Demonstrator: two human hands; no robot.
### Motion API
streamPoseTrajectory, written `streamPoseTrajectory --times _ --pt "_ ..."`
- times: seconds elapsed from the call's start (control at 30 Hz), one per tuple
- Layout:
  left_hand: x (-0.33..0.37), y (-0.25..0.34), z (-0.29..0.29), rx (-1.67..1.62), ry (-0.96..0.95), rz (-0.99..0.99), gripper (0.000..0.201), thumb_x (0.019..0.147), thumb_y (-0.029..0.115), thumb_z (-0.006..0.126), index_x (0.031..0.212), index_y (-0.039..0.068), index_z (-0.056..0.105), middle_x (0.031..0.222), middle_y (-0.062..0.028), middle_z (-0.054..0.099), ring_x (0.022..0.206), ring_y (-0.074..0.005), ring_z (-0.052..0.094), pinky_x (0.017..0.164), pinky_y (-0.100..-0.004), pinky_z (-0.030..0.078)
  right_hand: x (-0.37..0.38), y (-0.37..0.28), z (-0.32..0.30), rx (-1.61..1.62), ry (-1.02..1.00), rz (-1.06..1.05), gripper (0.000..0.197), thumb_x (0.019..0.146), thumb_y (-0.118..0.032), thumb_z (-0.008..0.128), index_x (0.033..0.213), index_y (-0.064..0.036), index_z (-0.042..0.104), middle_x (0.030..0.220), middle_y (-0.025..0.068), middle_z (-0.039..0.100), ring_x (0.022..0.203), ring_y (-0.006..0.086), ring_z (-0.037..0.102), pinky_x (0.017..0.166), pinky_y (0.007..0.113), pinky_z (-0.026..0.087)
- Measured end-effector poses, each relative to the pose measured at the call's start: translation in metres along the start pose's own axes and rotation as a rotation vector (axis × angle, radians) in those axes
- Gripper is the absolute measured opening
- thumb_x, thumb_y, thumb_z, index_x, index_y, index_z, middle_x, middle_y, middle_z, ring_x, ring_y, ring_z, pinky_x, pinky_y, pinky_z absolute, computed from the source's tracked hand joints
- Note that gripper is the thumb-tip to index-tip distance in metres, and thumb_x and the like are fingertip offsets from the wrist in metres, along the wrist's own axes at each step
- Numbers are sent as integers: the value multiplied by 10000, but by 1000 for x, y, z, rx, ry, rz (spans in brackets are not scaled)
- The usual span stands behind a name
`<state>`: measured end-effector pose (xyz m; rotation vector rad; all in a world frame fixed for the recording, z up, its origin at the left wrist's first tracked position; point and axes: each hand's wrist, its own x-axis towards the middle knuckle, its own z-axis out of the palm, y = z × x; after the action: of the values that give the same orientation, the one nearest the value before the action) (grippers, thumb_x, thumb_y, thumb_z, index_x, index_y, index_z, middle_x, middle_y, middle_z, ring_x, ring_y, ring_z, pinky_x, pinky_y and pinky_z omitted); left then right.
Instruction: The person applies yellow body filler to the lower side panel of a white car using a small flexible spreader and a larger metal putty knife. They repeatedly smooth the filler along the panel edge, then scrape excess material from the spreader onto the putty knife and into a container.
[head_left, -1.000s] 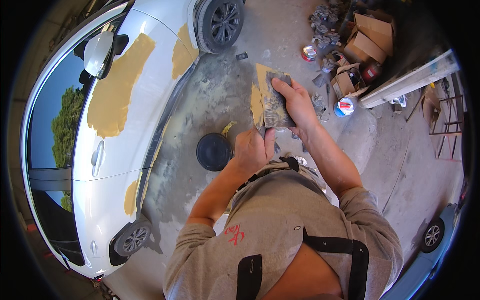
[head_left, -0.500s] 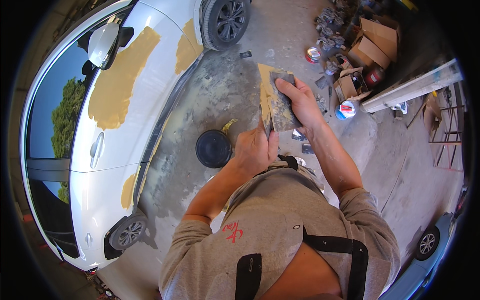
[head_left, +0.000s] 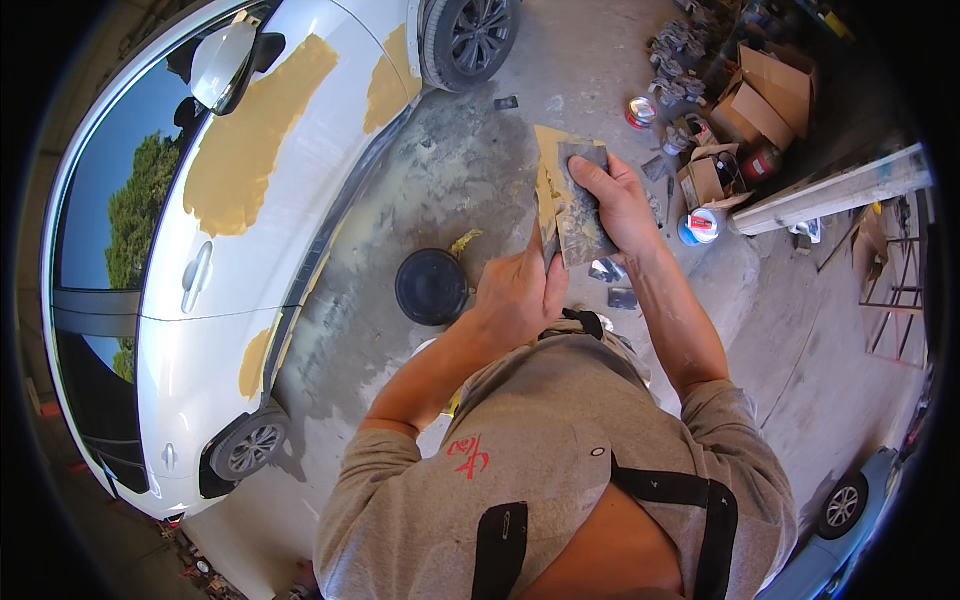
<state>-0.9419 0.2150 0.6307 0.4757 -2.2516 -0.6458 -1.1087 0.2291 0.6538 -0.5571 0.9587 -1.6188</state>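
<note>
My right hand [head_left: 622, 205] is closed on a dark grey, putty-smeared spreader [head_left: 583, 225], thumb flat on its face. Pinched in my left hand [head_left: 518, 292] is a second flat putty spreader [head_left: 546, 170], coated with yellow-tan filler. The two plates overlap and appear to touch in front of my chest; the right one hides part of the left. To the left stands a white car [head_left: 215, 290]. A large tan filler patch [head_left: 255, 150] covers its front door, with smaller patches on the fender [head_left: 388, 92] and near the rear wheel [head_left: 256, 362].
On the floor are a round black stool-like object [head_left: 431, 287] and open tins [head_left: 698, 228] [head_left: 640, 112]. Cardboard boxes [head_left: 770, 95] fill the far right, beside a pale beam [head_left: 830, 190]. A blue car [head_left: 850, 520] stands at the lower right.
My view has shifted slightly, so the car and floor items sit a little differently. The right-hand spreader has moved slightly against the left one; both hands keep their grip.
</note>
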Motion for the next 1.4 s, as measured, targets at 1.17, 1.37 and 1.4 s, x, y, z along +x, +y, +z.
streamPoseTrajectory --times 1.17,1.37,1.4 --pt "7 -18 -7 -51 -41 -89 710 933 335 504 1307 -192 210 738 -193 627 590 -356 624 516 -382 496 -3 12 23 156 229 31 188 917 -140 539 1031 9 562 895 90 652 733 148 645 634 281 543" --pt "4 -15 -16 -93 -143 -137 833 860 355 621 1300 -210 196 682 -173 624 553 -340 618 487 -388 487 -5 12 26 156 240 75 188 916 -143 541 1031 6 563 898 96 653 731 152 647 634 285 546" --pt "3 -16 -17 -75 -155 -157 822 848 323 632 1299 -210 197 674 -172 622 548 -339 616 484 -389 485 -5 14 26 158 241 80 189 917 -144 541 1030 5 563 901 96 653 731 152 647 635 286 546"
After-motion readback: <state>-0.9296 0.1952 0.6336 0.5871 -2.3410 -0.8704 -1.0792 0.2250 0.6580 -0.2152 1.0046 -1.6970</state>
